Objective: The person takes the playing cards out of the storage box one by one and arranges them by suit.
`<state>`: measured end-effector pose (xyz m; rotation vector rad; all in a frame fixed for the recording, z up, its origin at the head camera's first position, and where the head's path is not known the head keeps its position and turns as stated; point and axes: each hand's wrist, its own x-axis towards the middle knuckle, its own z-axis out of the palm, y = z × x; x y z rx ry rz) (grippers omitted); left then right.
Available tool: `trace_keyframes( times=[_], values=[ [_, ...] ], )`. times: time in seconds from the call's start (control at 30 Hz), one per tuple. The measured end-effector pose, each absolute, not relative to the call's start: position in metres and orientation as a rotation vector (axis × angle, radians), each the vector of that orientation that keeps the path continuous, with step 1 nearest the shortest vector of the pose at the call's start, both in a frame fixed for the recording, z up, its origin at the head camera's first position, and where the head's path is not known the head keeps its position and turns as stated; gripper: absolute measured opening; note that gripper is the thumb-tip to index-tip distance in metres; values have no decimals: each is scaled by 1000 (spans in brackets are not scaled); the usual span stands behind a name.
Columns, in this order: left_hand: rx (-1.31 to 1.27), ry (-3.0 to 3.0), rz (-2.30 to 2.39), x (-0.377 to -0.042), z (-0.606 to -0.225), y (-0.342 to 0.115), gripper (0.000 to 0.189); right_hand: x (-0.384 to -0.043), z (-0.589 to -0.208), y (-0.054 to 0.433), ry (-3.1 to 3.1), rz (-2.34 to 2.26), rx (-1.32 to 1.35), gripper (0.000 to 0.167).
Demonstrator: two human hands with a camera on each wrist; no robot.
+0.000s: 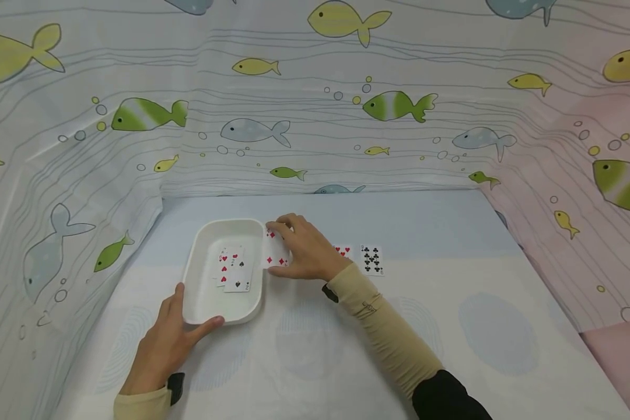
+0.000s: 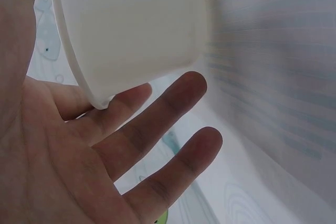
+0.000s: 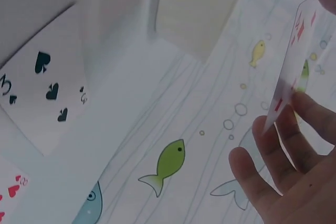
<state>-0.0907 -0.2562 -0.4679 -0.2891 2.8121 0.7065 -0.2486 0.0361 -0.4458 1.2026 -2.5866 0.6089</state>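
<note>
A diamond playing card point(image 1: 275, 251) is pinched between the thumb and fingers of my right hand point(image 1: 307, 248), beside the right rim of a white tray point(image 1: 195, 291). In the right wrist view the same card point(image 3: 290, 69) stands tilted, nearly edge-on. My left hand point(image 1: 163, 344) holds the tray's near left corner, thumb along the near rim and fingers at the left side. The left wrist view shows the tray wall point(image 2: 131, 30) above those fingers. Inside the tray, a two of spades point(image 1: 237, 281) overlaps a hearts card point(image 1: 223, 271).
Right of the tray, a clubs card point(image 1: 371, 267) lies face up beside a partly covered hearts card point(image 1: 343, 251). A three of spades point(image 3: 50, 85) shows in the right wrist view. Fish-printed sheeting point(image 1: 336, 134) rises behind and at both sides of the table.
</note>
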Motion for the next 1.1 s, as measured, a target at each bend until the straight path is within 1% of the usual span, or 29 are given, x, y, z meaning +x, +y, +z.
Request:
trace_keyframes(
  times=[0.4, 0.67, 1.1],
  values=[
    [-280, 2833, 704, -90, -470, -258, 134, -250, -436, 71, -2633, 617, 1207, 84],
    [-279, 2834, 712, -90, -470, -257, 135, -250, -446, 97, -2670, 692, 1168, 86],
    [-282, 2847, 703, -91, -471, -256, 135, -253, -455, 146, -2758, 618, 1085, 87]
  ],
)
